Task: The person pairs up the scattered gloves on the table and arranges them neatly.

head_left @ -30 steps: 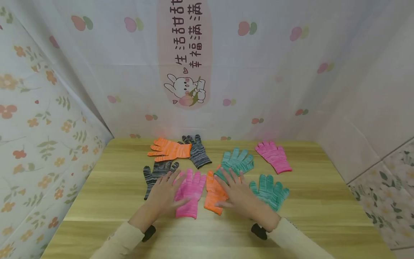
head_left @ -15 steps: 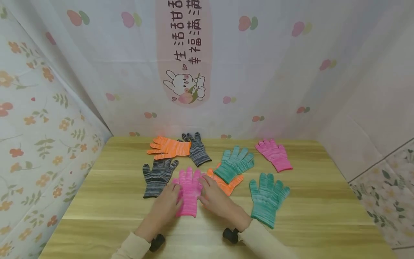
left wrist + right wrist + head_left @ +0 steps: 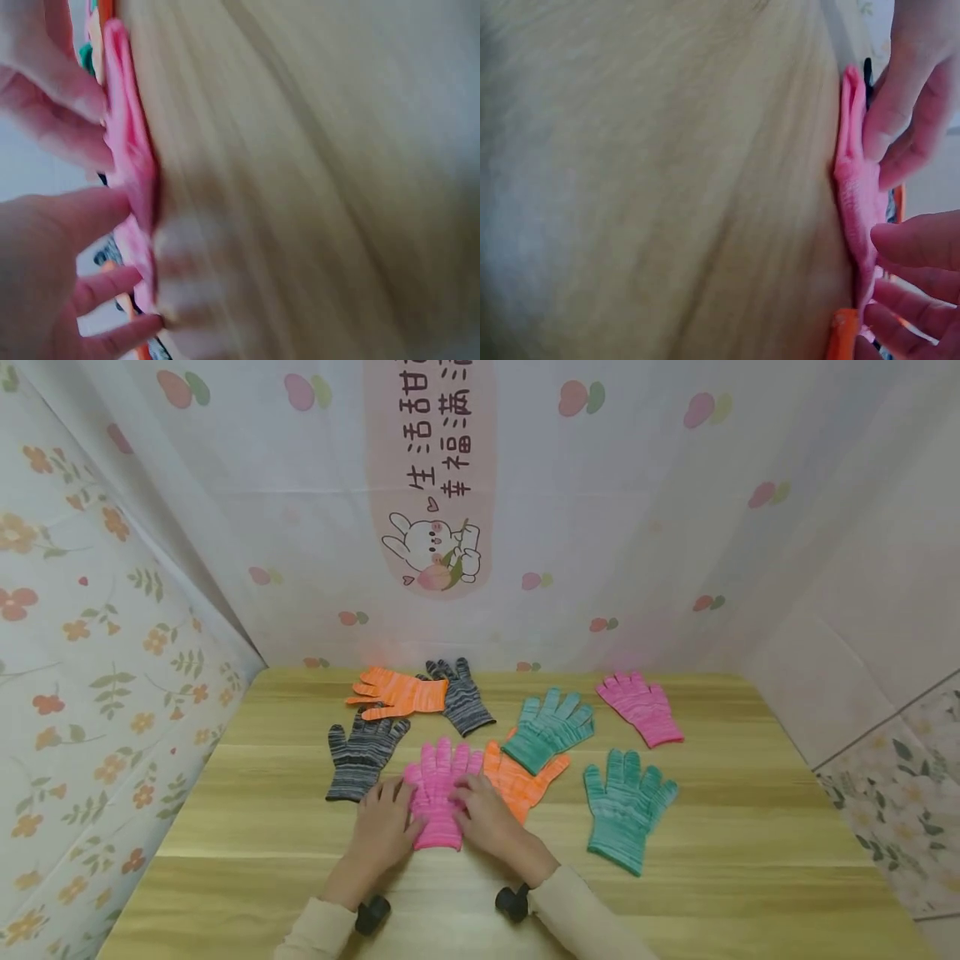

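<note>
A pink knit glove (image 3: 437,793) lies flat on the wooden table (image 3: 300,893), fingers pointing away and cuff toward me. My left hand (image 3: 384,827) touches its left edge, thumb near the cuff. On the opposite side, my right hand (image 3: 487,822) rests its fingertips on the glove's right edge. Both wrist views show thumb and fingers spread apart along the pink fabric (image 3: 129,135), which is slightly bunched. Just right of it, an orange glove (image 3: 513,781) lies partly under a teal glove (image 3: 543,735) and partly behind my right hand.
To the left is a dark grey striped glove (image 3: 363,756). Behind it, an orange glove (image 3: 405,693) overlaps another grey glove (image 3: 467,706). At right lie a green glove (image 3: 626,810) and a second pink glove (image 3: 645,710). A patterned curtain (image 3: 600,527) hangs behind the table.
Both hands have come down and inward from hovering over the gloves to the sides of the near pink glove. My right hand moved left, off the orange glove and away from the green one.
</note>
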Demonstrator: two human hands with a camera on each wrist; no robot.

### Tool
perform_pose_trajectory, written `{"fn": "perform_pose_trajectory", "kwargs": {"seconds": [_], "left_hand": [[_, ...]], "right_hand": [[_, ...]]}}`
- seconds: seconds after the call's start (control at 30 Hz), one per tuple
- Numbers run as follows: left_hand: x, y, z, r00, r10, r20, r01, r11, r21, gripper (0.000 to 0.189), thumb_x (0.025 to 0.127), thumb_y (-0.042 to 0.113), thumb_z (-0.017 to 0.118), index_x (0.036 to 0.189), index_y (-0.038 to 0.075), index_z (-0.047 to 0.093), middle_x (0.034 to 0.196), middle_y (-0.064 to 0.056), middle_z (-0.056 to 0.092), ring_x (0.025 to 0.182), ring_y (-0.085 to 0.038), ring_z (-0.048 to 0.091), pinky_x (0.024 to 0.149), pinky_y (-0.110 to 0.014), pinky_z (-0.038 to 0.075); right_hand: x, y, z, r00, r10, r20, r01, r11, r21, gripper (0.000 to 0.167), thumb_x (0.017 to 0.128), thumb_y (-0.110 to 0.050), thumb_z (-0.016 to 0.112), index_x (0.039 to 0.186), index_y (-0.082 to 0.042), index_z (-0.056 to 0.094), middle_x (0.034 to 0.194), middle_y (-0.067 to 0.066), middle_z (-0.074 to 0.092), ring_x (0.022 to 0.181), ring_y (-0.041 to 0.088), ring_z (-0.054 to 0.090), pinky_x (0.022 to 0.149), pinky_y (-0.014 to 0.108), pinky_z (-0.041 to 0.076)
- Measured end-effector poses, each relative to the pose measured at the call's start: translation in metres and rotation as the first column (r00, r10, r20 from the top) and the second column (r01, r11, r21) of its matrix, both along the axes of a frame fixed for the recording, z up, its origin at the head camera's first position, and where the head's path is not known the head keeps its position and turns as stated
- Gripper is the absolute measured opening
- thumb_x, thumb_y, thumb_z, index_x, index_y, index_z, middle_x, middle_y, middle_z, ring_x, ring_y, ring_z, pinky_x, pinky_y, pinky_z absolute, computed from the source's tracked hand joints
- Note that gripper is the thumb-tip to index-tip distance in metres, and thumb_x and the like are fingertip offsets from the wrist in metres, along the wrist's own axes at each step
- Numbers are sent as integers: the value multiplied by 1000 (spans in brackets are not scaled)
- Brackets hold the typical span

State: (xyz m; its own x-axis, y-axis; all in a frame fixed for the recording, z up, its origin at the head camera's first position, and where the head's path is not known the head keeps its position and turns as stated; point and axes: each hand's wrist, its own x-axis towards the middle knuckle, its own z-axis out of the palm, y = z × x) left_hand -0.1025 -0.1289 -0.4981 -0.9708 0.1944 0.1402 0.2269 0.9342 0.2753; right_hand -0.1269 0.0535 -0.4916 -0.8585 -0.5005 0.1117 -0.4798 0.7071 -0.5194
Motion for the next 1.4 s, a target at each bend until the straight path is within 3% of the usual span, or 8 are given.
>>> {"fn": "perform_pose_trajectory", "kwargs": {"seconds": [0.17,0.3,0.63,0.77,0.9,1.1,1.4], "left_hand": [[-6,-10,-7,999,-15,-51,17,999,37,42,82,30,68,116,8,57,123,-19,52,114,-46,46,92,-63,38],[-6,-17,-9,996,-27,-81,31,998,48,41,81,32,69,114,10,58,122,-19,53,114,-43,47,92,-62,39],[0,-23,-4,1000,5,-4,-5,1000,26,37,81,31,68,108,8,56,130,-18,51,122,-35,47,101,-65,29],[3,-25,-1,999,-13,-36,13,1000,12,36,80,27,71,105,5,57,126,-21,53,118,-37,50,98,-58,38],[7,-29,1,999,-37,-16,37,999,38,37,79,23,72,104,1,57,126,-24,52,117,-39,51,97,-50,43],[10,-38,5,998,-42,51,38,996,86,37,79,22,71,106,2,56,127,-26,50,118,-42,47,100,-53,39],[10,-57,2,999,-40,25,37,991,130,40,76,26,74,107,6,58,127,-25,49,117,-47,45,95,-60,40]], "right_hand": [[-2,1,-3,999,-40,4,40,999,37,19,87,-10,61,103,-4,68,120,9,56,112,26,49,95,43,42],[-2,-4,-3,999,-26,-34,29,996,84,15,86,-9,61,99,-5,67,116,8,56,110,26,49,94,41,44],[3,-16,-1,994,6,-112,12,988,153,11,85,-12,63,94,-8,68,109,5,56,100,22,50,90,33,45],[7,-20,0,994,3,-111,15,986,163,11,85,-13,63,94,-9,68,108,4,55,99,21,49,88,33,44],[13,-24,0,995,9,-102,8,985,173,11,86,-15,63,95,-10,67,108,2,54,99,20,48,85,32,45],[20,-30,1,991,-4,-133,27,986,166,10,83,-15,65,92,-11,68,106,2,55,99,19,49,82,33,45],[20,-41,0,991,6,-131,18,983,182,11,84,-16,64,93,-12,68,106,2,54,102,19,49,88,34,45]]}}
